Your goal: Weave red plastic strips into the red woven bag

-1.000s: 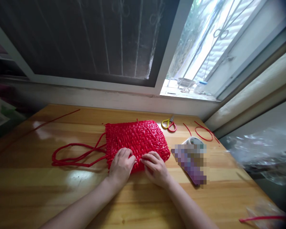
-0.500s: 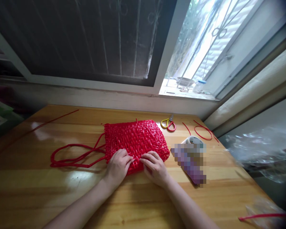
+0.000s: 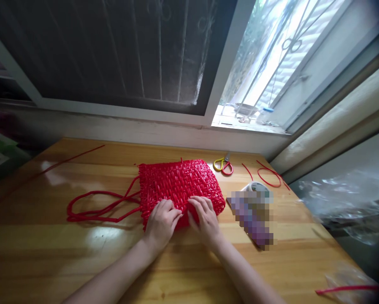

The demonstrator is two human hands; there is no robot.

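Note:
A red woven bag (image 3: 170,181) lies on its side on the wooden table, its long red handles (image 3: 94,219) looped out to the left. My left hand (image 3: 162,221) rests on the bag's near edge, thumb and fingers pinched together on the weave. Just right of it, my right hand (image 3: 204,217) grips the same edge, with its fingers bent over the weave and the thumb below. Whether a single loose strand lies between the fingertips is too small to tell.
Scissors (image 3: 223,164) with yellow and red handles lie beyond the bag. Rightward are a tape roll (image 3: 258,186), a blurred-out purple item (image 3: 254,223) and red cord pieces (image 3: 270,184). Another thin red strand (image 3: 72,157) lies far left. Clear plastic (image 3: 341,202) sits by the right edge.
My left hand has shifted slightly right along the bag's near edge. The right hand's fingers have moved a little up and over the weave. The bag has barely moved.

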